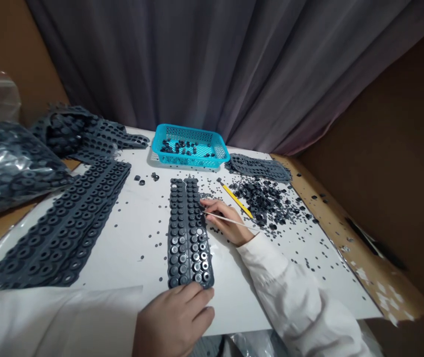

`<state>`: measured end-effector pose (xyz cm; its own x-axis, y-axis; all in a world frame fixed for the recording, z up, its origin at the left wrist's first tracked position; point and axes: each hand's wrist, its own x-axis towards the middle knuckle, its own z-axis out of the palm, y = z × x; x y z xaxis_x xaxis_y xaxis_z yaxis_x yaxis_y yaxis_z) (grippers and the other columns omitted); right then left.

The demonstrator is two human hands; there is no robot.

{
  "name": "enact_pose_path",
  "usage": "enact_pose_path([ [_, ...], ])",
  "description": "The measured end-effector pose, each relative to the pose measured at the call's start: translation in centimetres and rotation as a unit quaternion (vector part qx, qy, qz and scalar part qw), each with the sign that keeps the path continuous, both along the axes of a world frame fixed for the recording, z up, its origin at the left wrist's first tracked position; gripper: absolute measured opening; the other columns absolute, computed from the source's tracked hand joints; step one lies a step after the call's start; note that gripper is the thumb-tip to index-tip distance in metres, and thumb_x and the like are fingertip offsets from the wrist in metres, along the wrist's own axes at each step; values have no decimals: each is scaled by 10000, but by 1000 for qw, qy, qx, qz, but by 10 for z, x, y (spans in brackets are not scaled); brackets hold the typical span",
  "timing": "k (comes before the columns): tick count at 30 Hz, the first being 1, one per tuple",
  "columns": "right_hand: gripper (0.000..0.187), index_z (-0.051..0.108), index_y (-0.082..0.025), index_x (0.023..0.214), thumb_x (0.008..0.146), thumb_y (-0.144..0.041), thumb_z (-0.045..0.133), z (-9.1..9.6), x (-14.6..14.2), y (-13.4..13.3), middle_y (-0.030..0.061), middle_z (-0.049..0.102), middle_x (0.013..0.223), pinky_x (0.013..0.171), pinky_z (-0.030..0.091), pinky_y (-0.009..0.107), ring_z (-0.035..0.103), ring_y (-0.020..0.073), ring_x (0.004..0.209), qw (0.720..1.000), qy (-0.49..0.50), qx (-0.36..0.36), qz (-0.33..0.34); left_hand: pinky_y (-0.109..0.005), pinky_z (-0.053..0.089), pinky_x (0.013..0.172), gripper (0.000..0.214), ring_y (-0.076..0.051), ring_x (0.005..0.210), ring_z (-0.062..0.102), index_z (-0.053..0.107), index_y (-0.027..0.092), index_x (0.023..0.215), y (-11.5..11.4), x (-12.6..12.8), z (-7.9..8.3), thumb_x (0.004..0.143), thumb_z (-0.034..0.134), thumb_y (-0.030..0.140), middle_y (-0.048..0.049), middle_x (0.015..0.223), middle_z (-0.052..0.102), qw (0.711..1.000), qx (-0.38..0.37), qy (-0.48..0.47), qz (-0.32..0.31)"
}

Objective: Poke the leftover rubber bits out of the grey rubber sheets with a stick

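A long dark grey rubber strip [187, 228] studded with round rings lies lengthwise on the white table [141, 233]. My left hand [175, 320] rests at the strip's near end, fingers curled loosely against it. My right hand [225, 220] pinches a thin white stick [230, 219] with its tip at the strip's right edge. A yellow pencil-like tool [236, 199] lies just beyond my right hand.
A larger stack of ringed rubber strips [67, 220] lies to the left, with more sheets [81, 131] and a plastic bag [7, 163] behind. A blue basket [189, 146] holds loose rings. A pile of loose rings [267, 201] and another sheet [258, 167] lie to the right.
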<state>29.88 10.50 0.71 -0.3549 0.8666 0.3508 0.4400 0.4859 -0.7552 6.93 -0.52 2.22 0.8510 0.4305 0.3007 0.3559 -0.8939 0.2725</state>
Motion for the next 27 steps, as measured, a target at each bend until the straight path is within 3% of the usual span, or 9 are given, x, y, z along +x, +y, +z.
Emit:
enact_pose_path([
  [7, 234, 574, -187, 920, 919, -412, 510, 3, -3, -2, 160, 649, 1166, 933, 490, 410, 581, 223, 1161, 999, 2, -5, 33, -261, 473, 738, 164, -187, 931, 557, 575, 224, 982, -9, 5, -23, 821, 568, 197, 9, 1187, 627, 999, -23, -9, 30],
  [15, 236, 550, -207, 906, 944, -416, 448, 2, -2, 1, 133, 671, 1123, 906, 506, 382, 620, 216, 1095, 996, -71, 39, 31, -256, 480, 765, 221, -186, 983, 555, 557, 210, 1082, 2, -1, 4, 862, 540, 195, -8, 1257, 587, 996, -47, 66, -27],
  [19, 216, 536, -219, 866, 960, -370, 414, 2, -3, 2, 125, 668, 1122, 897, 509, 374, 622, 214, 1078, 992, -107, 67, 20, -281, 486, 768, 196, -200, 983, 556, 566, 219, 1054, -3, 3, -12, 866, 517, 191, 0, 1260, 585, 996, -59, 59, -12],
  [23, 164, 532, -215, 862, 950, -303, 427, 0, 0, 5, 132, 660, 1136, 886, 507, 390, 628, 228, 1050, 989, -128, 70, -32, -290, 473, 802, 188, -209, 982, 549, 584, 218, 1015, -9, 7, -33, 832, 556, 184, -13, 1253, 592, 997, -64, 43, 4],
  [27, 123, 538, -206, 907, 931, -294, 455, -2, 4, 8, 147, 659, 1143, 898, 488, 425, 614, 255, 1088, 984, -88, 52, -149, -293, 476, 813, 239, -214, 979, 542, 575, 217, 1057, -6, 4, -26, 819, 568, 197, -14, 1270, 580, 996, -79, 51, -9],
])
